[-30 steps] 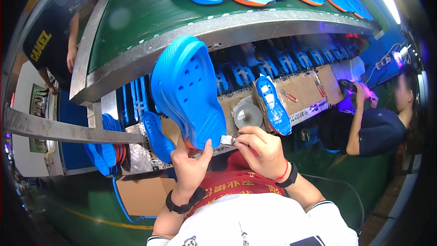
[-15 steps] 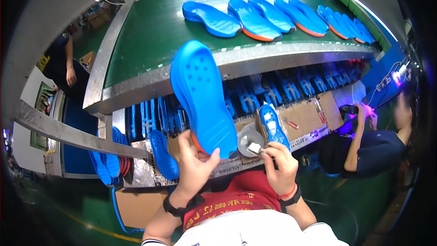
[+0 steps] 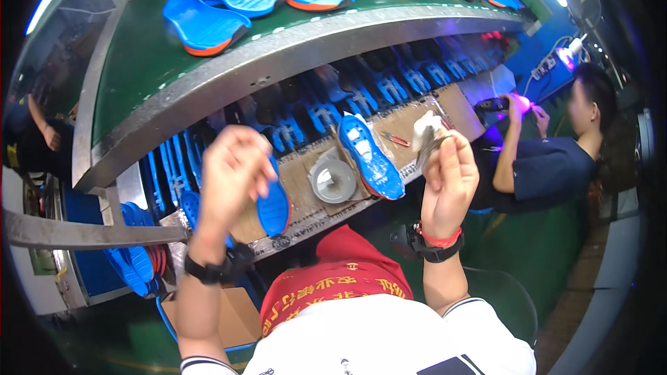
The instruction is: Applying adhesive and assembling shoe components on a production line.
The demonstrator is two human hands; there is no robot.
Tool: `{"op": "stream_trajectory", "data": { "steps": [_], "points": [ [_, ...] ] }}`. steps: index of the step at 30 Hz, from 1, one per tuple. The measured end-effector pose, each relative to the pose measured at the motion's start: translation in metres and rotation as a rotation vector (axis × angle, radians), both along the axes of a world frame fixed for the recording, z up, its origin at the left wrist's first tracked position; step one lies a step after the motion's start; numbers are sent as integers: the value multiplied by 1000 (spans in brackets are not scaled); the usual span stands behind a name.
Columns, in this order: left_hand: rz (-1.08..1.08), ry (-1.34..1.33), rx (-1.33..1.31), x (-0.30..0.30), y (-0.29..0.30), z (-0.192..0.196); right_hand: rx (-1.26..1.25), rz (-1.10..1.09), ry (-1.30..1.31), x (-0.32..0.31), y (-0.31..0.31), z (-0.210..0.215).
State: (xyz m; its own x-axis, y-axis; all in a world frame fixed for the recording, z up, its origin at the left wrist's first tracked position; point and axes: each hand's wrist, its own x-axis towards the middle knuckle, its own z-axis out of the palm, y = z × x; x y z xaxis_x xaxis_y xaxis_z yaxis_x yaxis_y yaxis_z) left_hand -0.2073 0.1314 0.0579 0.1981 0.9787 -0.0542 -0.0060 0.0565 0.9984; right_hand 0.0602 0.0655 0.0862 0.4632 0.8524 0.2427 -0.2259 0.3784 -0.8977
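My left hand (image 3: 233,173) is closed on a blue shoe insole (image 3: 274,203), held edge-on above the work shelf. Raised at the right, my right hand (image 3: 450,182) pinches a small shiny silver-and-white piece (image 3: 426,135) between its fingers. Between my hands a second blue insole (image 3: 370,156) lies on the brown cardboard-covered shelf (image 3: 406,119), next to a grey roll of tape (image 3: 333,180).
A green conveyor belt (image 3: 139,62) above carries a row of blue insoles (image 3: 205,22) with orange edges. Blue racks (image 3: 389,87) stand under the belt. More blue insoles are stacked at the lower left (image 3: 135,264). A seated person (image 3: 549,167) works at the right.
My left hand has lowered the blue insole from high in front of me down to the shelf, now edge-on. My right hand has moved right and up with the small shiny piece.
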Motion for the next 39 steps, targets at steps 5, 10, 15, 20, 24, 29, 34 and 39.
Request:
{"op": "stream_trajectory", "data": {
  "steps": [5,10,15,20,24,29,34,39],
  "points": [
    [-330,-156,-440,58,-78,-79,71,15,136,0,13,22],
    [-487,-244,-374,77,-91,-66,146,68,190,-11,5,38],
    [-600,-407,-350,77,-92,-30,88,55,211,-18,4,35],
    [-610,-424,-457,88,-94,-9,71,60,211,-28,4,37],
    [-662,-402,-534,87,-89,-8,100,132,204,-28,5,33],
    [-586,-412,-553,88,-95,-6,117,137,188,-33,4,31],
    [-549,-389,-523,85,-98,-4,73,93,179,-39,3,37],
    [-540,-413,-543,84,-100,-1,128,94,161,-37,2,33]
  ]
}}
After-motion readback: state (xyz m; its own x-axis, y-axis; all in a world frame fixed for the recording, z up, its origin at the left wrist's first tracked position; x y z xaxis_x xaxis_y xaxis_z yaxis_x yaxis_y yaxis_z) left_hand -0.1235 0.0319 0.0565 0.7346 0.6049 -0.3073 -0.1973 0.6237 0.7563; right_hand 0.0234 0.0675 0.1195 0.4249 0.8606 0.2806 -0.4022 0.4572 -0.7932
